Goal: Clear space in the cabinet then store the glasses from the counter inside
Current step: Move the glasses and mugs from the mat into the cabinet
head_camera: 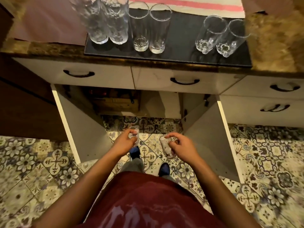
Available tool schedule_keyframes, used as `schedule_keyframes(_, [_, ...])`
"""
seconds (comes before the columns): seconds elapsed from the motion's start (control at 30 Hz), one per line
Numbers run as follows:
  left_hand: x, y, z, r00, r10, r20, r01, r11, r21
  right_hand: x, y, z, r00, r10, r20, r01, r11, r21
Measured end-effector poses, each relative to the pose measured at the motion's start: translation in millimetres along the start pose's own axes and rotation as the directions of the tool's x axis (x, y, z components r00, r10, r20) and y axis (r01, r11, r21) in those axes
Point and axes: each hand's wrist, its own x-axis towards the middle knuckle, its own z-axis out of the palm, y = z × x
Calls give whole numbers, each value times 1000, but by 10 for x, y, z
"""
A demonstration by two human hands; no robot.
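My left hand (123,142) grips a small clear glass (134,134) and my right hand (182,146) grips another small clear glass (166,148), both held low in front of the open cabinet (141,102). On the counter, a dark mat (181,51) carries several tall glasses: two textured ones (107,22) at the left, two plain tumblers (148,28) in the middle, two lobed-base glasses (217,37) at the right. Both cabinet doors (79,125) stand wide open.
A cardboard box (116,104) with dark items sits in the cabinet's left half. Drawers with black handles (185,81) run under the counter edge. A pink-striped cloth (185,4) lies behind the mat. Patterned floor tiles (41,162) and my feet are below.
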Motion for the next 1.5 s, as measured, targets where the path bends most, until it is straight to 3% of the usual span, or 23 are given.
schedule_keyframes(0.2, [-353, 38, 520, 998, -66, -25, 59, 977, -206, -240, 422, -265, 996, -27, 87, 34, 996, -77])
schedule_keyframes(0.47, [-730, 71, 910, 1000, -13, -15, 7, 946, -325, -529, 853, -494, 972, 145, 185, -168, 979, 116])
schedule_keyframes(0.73, [-788, -38, 972, 996, 61, 60, -37, 941, -337, -529, 1058, -410, 965, 218, 149, -248, 942, 225])
schedule_keyframes(1.0, [-709, -126, 959, 995, 88, 44, -79, 981, -178, -498, 1015, -128, 953, 246, 179, -286, 926, 247])
schedule_keyframes(1.2, [-646, -338, 813, 992, 100, 73, -80, 968, -239, -475, 823, 119, 955, 255, 152, -291, 903, 317])
schedule_keyframes(1.5, [-183, -784, 679, 997, 76, 5, -71, 955, -289, -31, 748, 601, 972, 232, 29, -223, 886, 407])
